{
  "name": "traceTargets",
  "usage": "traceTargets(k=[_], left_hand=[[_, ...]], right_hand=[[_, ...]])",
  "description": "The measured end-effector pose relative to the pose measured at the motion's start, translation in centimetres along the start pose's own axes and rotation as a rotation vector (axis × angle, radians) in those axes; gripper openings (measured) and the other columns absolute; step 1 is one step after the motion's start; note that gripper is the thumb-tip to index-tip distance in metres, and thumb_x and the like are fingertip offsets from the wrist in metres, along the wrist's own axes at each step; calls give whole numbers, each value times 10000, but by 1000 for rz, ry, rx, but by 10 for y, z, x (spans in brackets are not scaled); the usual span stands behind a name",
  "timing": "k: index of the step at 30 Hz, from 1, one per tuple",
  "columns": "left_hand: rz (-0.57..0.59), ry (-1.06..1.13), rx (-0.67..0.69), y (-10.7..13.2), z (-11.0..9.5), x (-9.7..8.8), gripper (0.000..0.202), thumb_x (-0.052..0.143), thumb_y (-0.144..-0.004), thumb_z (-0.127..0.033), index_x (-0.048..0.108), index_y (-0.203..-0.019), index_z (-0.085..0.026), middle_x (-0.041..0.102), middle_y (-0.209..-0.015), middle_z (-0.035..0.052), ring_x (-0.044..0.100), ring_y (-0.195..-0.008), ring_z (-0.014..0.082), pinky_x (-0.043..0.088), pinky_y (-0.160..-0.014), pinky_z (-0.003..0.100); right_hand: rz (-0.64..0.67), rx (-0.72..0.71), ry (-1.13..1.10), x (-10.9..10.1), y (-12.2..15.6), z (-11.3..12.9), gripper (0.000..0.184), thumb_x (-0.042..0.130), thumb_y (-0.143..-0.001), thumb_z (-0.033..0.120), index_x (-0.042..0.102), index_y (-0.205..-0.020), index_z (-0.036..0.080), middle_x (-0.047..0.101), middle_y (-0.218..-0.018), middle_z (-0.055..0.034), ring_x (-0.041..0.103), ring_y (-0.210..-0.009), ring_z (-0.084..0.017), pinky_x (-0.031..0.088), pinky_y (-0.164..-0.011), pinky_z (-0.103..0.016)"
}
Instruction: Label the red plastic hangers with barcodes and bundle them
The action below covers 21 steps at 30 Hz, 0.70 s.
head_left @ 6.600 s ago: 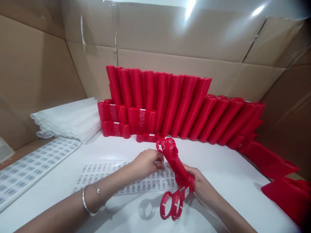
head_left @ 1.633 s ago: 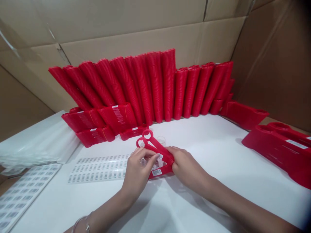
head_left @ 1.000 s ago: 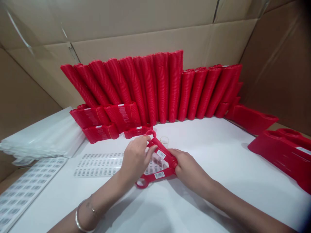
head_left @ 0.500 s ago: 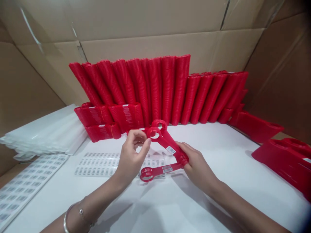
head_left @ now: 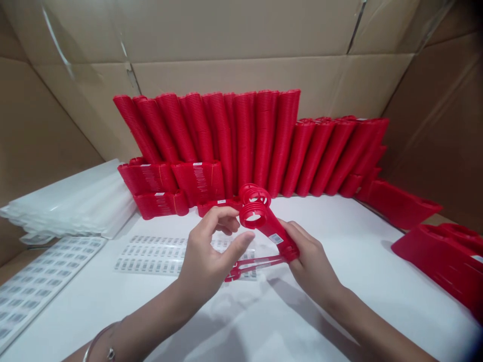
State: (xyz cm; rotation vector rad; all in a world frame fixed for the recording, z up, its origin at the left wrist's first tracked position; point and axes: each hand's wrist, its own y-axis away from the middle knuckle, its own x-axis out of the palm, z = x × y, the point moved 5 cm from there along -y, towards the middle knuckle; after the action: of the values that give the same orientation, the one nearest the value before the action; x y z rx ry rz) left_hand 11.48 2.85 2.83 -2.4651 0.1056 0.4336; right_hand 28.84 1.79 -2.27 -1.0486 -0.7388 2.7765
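Note:
My right hand grips the near ends of several red plastic strips with ring-shaped ends. A white barcode label sits on the upper strip. The upper strips are fanned apart, their rings pointing up and left; other strips from the same bunch hang lower, behind my left thumb. My left hand is open beside the rings, thumb and fingers apart. Its index fingertip is at the edge of the nearest ring; whether it touches I cannot tell. Under the strips lies a sheet of barcode labels, partly covered by my left hand.
Tall stacks of red pieces line the back by a cardboard wall. Shorter banded bundles lie at left, more red stacks at right. Clear plastic bags and a label stack are on the white table's left.
The upper strips have bunched closer together, and the lower strip has swung upward and now appears edge-on with another. My left thumb and fingers have spread wider and moved slightly right.

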Motion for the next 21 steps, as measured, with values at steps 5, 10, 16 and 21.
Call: traceTargets(k=[5, 10, 16, 21], left_hand=[[11, -55, -15, -1, -2, 0, 189, 481, -812, -193, 516, -996, -214, 582, -852, 13, 562, -780, 133, 460, -722, 255], [167, -80, -57, 0, 10, 10, 455, 394, -774, -72, 418, -1193, -247, 592, -945, 41, 569, -832, 158, 437, -618, 232], [523, -47, -229, 2, 39, 20, 401, 395, -698, -55, 519, -1048, -204, 638, -893, 37, 591, -809, 173, 453, -654, 253], [914, -38, -262, 9, 37, 21, 218, 521, -662, -156, 644, -818, -244, 642, -662, -27, 581, -580, 137, 440, -520, 207]], right_hand=[[5, 19, -50, 2, 0, 0, 553, 345, -718, -13, 467, -1183, 260, 544, -964, -33, 532, -826, -171, 422, -676, -263], [-12, 92, -133, 1, -2, -7, 612, 322, -644, -41, 501, -1156, 243, 562, -1016, -26, 534, -891, -175, 426, -718, -262], [-24, 102, -178, -2, -5, -11, 630, 322, -629, -43, 503, -1164, 236, 568, -1052, -22, 530, -927, -171, 425, -756, -266], [93, 56, -258, 5, -4, -2, 601, 343, -649, -47, 518, -1151, 233, 568, -1074, -30, 528, -941, -172, 425, -811, -292]])
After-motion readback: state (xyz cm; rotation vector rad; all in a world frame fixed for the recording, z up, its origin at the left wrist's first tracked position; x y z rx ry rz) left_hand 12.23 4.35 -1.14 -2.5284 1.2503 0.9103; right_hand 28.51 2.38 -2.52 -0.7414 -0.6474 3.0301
